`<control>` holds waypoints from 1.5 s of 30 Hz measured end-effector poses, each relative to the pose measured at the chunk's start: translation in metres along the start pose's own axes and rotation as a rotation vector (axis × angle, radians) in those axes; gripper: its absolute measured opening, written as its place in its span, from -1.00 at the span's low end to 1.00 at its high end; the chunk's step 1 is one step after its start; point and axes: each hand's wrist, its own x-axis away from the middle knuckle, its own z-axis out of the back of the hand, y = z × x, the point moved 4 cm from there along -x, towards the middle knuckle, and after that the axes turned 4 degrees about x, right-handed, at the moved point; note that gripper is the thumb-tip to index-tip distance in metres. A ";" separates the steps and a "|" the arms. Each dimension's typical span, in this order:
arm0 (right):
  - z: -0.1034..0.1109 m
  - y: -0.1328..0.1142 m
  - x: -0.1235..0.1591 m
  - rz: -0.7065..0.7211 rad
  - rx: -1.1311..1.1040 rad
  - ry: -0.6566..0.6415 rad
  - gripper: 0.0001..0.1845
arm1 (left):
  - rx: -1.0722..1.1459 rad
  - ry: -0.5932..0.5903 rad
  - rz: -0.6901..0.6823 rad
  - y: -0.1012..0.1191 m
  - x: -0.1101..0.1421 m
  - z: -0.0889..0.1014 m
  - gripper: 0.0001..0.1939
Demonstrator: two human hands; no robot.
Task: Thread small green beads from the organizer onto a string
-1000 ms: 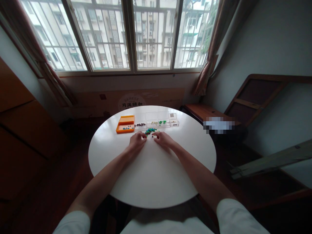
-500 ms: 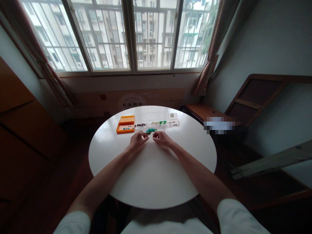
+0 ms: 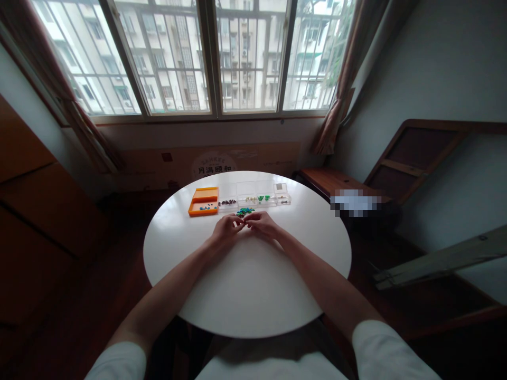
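My left hand (image 3: pixel 228 227) and my right hand (image 3: pixel 262 224) meet at the fingertips over the white round table. Both are closed in a pinch; whatever sits between the fingers is too small to name. Just beyond the fingertips lies a small heap of green, blue and dark pieces (image 3: pixel 245 211). Behind it to the left is an open orange box (image 3: pixel 203 212) with a few blue and dark bits inside. Clear plastic boxes (image 3: pixel 256 188) stand in a row to its right, holding dark, pale and green pieces in separate compartments.
The white table (image 3: pixel 245 285) has a rounded edge all about. A wooden bench (image 3: pixel 325 178) stands beyond it at the right, with a blurred-out patch on top. A printed cardboard panel (image 3: pixel 158 161) leans under the barred window.
My hands have come together: the right moved left and the left slightly right, so their fingertips now meet. The heap and boxes stay as they were.
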 end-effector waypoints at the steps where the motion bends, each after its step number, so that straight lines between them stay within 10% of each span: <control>1: 0.000 0.000 0.000 0.007 0.000 0.003 -0.65 | 0.003 0.009 -0.004 0.000 0.000 0.000 -0.76; 45: -0.001 0.007 -0.005 0.045 0.076 -0.057 -0.63 | 0.061 0.104 -0.119 0.001 0.000 0.002 -0.82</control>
